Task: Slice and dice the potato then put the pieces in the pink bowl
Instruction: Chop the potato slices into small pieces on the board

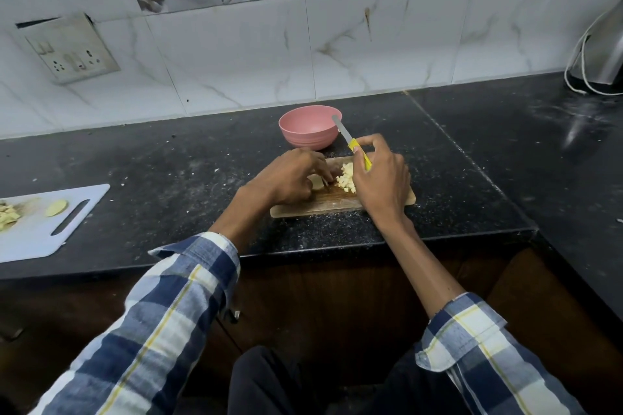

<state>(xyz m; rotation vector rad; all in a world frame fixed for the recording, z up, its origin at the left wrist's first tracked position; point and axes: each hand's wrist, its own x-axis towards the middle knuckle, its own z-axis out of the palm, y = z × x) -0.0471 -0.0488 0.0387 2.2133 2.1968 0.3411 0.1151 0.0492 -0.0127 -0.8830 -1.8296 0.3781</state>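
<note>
Wooden board point(340, 202) at frame centre carries diced potato point(347, 178); pink bowl point(308, 126) sits just above. Right hand point(379, 178) grasps the yellow-handled knife point(354, 145); left hand point(290, 178) pinches a potato slice point(317, 181).

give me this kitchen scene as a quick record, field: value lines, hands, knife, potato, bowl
left hand: on the wooden board, fingers curled at a potato slice
right hand: grips the knife, blade pointing up over the bowl
diced potato: heaped on the board between the hands
pink bowl: behind the board, looks empty
white board: far left, holds more potato
</note>
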